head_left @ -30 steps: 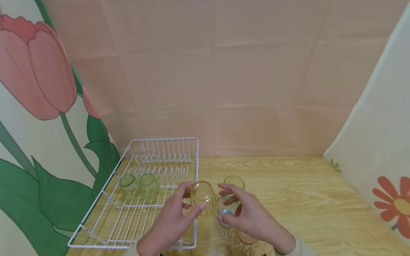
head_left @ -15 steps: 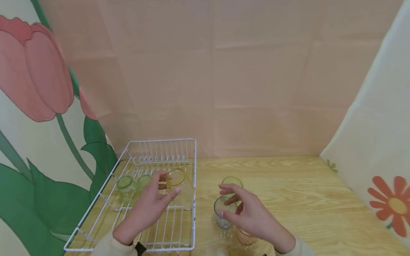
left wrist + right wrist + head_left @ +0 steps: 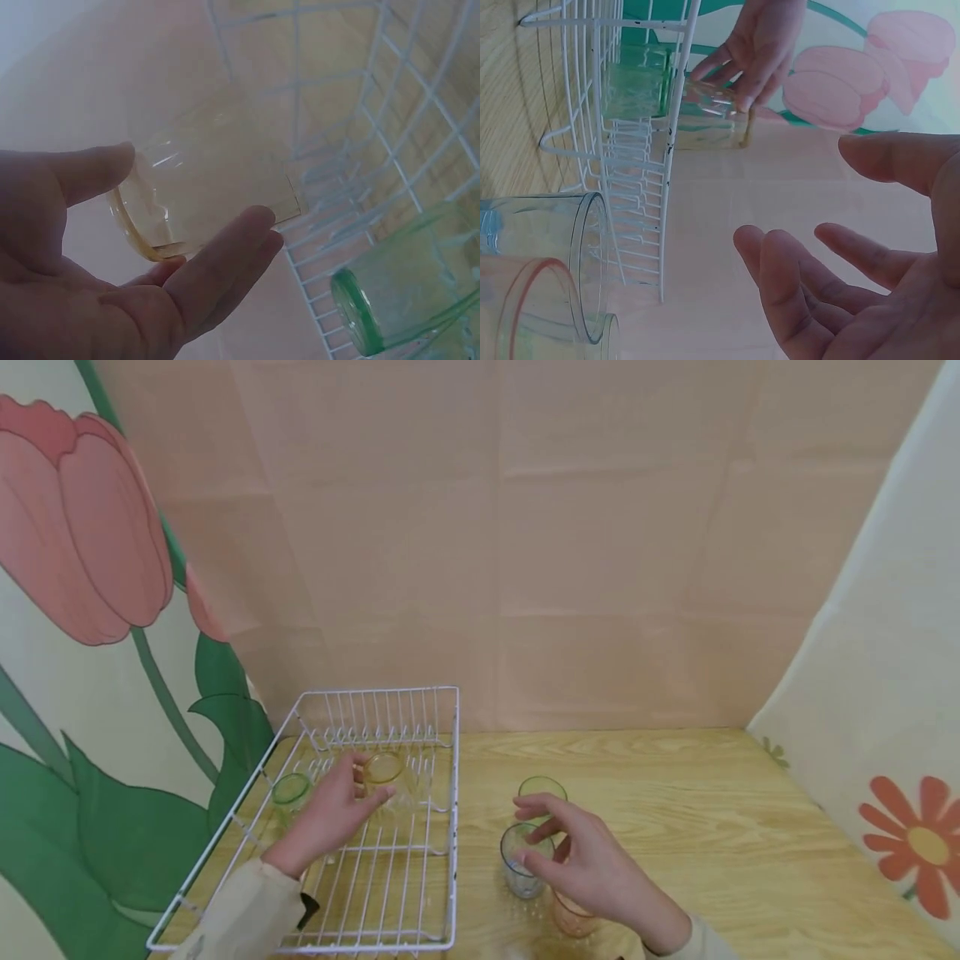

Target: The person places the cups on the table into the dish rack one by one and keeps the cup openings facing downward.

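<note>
My left hand (image 3: 330,814) grips a yellow-tinted drinking glass (image 3: 392,797) between thumb and fingers, over the white wire dish rack (image 3: 454,885). In the left wrist view the thumb lies near the thick amber end of the glass (image 3: 217,180). Beside that hand, a green glass (image 3: 290,795) stands upside down in the rack; a second one is hidden behind the hand. My right hand (image 3: 588,856) hovers with relaxed, parted fingers over several glasses on the table: a bluish clear one (image 3: 521,872), an orange-tinted one (image 3: 572,922) and a green-rimmed one (image 3: 542,787).
The rack stands on the left part of the wooden table (image 3: 675,810), with a row of upright wire dividers toward its back. Behind the table hangs a plain pinkish cloth (image 3: 487,568). Flower-printed cloths flank both sides.
My left hand has carried the yellow glass leftward, from beside my right hand to over the rack, near the green glasses. My right hand has stayed nearly in place.
</note>
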Available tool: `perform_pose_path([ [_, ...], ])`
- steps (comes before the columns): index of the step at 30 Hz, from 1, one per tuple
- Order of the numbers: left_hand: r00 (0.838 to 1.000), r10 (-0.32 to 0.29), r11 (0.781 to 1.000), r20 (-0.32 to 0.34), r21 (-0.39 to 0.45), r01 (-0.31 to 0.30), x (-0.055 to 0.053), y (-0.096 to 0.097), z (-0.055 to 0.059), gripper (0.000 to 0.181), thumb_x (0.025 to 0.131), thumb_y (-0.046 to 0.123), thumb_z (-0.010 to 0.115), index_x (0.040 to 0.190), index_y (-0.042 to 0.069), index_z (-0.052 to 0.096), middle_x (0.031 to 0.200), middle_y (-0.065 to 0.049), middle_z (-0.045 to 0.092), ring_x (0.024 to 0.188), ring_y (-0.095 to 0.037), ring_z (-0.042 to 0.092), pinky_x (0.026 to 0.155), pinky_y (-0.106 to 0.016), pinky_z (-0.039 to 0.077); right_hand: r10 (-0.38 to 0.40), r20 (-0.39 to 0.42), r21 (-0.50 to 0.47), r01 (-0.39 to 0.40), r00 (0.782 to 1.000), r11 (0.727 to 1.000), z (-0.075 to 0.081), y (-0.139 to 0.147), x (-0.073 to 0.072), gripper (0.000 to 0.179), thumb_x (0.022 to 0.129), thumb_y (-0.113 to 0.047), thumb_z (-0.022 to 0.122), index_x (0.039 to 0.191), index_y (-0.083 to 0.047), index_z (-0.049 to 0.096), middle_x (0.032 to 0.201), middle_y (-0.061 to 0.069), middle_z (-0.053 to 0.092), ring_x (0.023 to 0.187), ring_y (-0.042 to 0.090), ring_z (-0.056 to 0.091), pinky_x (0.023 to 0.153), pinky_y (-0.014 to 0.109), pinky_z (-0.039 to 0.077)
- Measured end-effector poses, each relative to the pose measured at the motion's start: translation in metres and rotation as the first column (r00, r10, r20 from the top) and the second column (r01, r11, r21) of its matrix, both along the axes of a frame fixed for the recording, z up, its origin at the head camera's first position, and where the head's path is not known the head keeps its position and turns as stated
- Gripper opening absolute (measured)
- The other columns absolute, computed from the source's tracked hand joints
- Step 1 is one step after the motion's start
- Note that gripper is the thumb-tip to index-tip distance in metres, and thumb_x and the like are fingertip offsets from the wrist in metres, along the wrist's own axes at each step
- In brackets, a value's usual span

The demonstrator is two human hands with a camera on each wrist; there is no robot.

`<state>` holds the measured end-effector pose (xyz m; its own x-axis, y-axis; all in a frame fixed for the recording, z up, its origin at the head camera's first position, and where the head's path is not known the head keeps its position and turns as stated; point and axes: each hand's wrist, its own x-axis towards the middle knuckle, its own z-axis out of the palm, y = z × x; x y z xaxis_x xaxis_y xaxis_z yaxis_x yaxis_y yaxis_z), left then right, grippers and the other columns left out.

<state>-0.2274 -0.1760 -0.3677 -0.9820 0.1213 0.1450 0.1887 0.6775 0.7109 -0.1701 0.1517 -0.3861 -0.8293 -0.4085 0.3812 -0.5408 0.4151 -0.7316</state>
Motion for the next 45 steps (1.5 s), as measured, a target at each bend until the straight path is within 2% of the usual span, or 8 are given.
perform_pose_path([
  [7,0.998,0.036,0.997,0.049,-0.074,-0.032,-0.011,-0.005,-0.010,0.055,0.095,0.030,0.069,0.131,-0.002,0.045,0.117,-0.022,0.060,0.105,-0.034,0.062,0.080,-0.046,0.054,-0.032,0.026,0.010,0.032,0.999,0.999,-0.002,-0.001,0.001,0.047,0.087,-0.006,0.075,0.129,-0.022,0.059,0.119,0.000,0.067,0.089,0.012,0.067,0.062,0.026,0.055],
  [10,0.997,0.044,0.993,0.062,-0.111,-0.037,-0.015,-0.006,-0.014,0.055,0.095,0.030,0.069,0.131,-0.004,0.045,0.115,-0.023,0.063,0.104,-0.034,0.063,0.079,-0.046,0.054,-0.021,0.021,0.008,0.021,1.000,1.000,-0.002,-0.001,0.001,0.045,0.088,-0.006,0.073,0.129,-0.019,0.059,0.119,0.001,0.067,0.089,0.012,0.067,0.062,0.026,0.054],
  [15,0.997,0.034,0.992,0.071,-0.126,-0.025,-0.021,-0.007,-0.020,0.053,0.093,0.029,0.071,0.125,-0.006,0.048,0.105,-0.021,0.066,0.089,-0.027,0.065,0.068,-0.040,0.053,-0.003,0.030,0.006,0.003,1.000,1.000,0.000,-0.001,0.003,0.040,0.091,-0.011,0.072,0.129,-0.017,0.059,0.121,0.003,0.066,0.089,0.010,0.066,0.062,0.025,0.054],
  [19,0.997,0.017,0.995,0.070,-0.099,-0.010,-0.025,-0.006,-0.025,0.049,0.090,0.025,0.074,0.119,-0.005,0.049,0.095,-0.016,0.064,0.074,-0.021,0.059,0.060,-0.034,0.048,-0.004,0.037,0.010,0.003,0.999,1.000,0.000,-0.001,0.002,0.038,0.092,-0.015,0.072,0.128,-0.019,0.059,0.121,0.002,0.066,0.089,0.008,0.066,0.061,0.025,0.054],
  [29,0.994,0.029,0.995,0.103,-0.097,-0.019,-0.027,-0.005,-0.034,0.048,0.087,0.021,0.077,0.117,-0.005,0.050,0.089,-0.012,0.060,0.070,-0.021,0.056,0.056,-0.033,0.047,-0.019,0.023,0.024,0.018,1.000,1.000,-0.003,-0.001,0.002,0.036,0.089,-0.011,0.075,0.121,-0.022,0.063,0.118,-0.003,0.067,0.085,0.006,0.065,0.061,0.027,0.055],
  [37,0.995,0.031,0.992,0.099,-0.125,-0.019,-0.027,-0.002,-0.043,0.046,0.087,0.019,0.077,0.116,-0.005,0.051,0.080,-0.008,0.057,0.064,-0.020,0.053,0.054,-0.032,0.046,-0.002,0.024,0.026,0.001,1.000,1.000,-0.003,-0.001,0.002,0.030,0.092,-0.019,0.074,0.120,-0.023,0.064,0.116,-0.003,0.068,0.083,0.006,0.065,0.060,0.027,0.055],
  [41,0.995,0.033,0.994,0.093,-0.107,-0.023,-0.026,-0.001,-0.046,0.043,0.086,0.015,0.077,0.113,-0.004,0.050,0.077,-0.007,0.055,0.060,-0.019,0.051,0.051,-0.032,0.044,0.003,0.037,0.029,-0.004,0.999,1.000,-0.002,-0.001,0.001,0.029,0.092,-0.021,0.074,0.119,-0.024,0.064,0.115,-0.004,0.068,0.083,0.006,0.065,0.059,0.027,0.054],
  [45,0.998,0.037,0.992,0.056,-0.121,-0.030,-0.026,0.000,-0.045,0.042,0.083,0.014,0.080,0.108,-0.004,0.051,0.080,-0.008,0.058,0.065,-0.020,0.054,0.055,-0.034,0.047,0.007,0.046,0.035,-0.008,0.999,0.999,-0.001,-0.001,0.001,0.028,0.093,-0.023,0.073,0.120,-0.025,0.064,0.115,-0.005,0.068,0.083,0.006,0.065,0.060,0.027,0.054],
])
